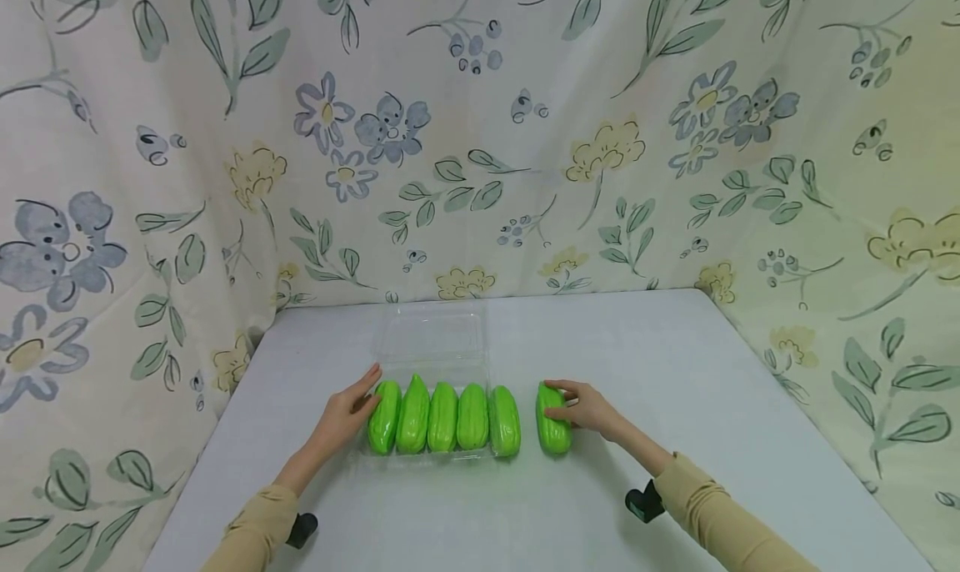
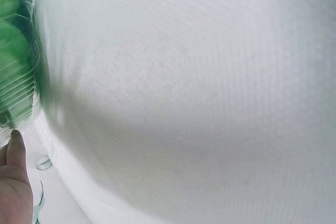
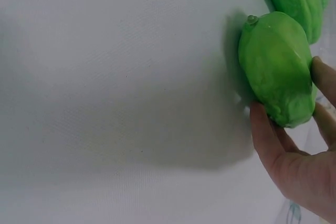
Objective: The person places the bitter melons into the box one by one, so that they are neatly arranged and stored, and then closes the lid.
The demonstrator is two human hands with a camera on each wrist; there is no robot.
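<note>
Holding the loose green gourd (image 1: 553,419) at frame center, the right hand (image 1: 590,408) is curling around it. The left hand (image 1: 347,413) is resting flat, steadying the clear tray (image 1: 433,338); keeping that grip gentle is wise.

I see the white bench (image 1: 675,363) carrying a clear plastic tray (image 1: 433,338) at centre, with one loose green fruit (image 1: 553,419) lying at its 3 o'clock.

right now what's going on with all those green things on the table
A person has five green gourds lined up in a clear plastic tray on a white table. The left hand rests against the leftmost one. The right hand has its grip around a sixth gourd, lying just right of the row.
</note>
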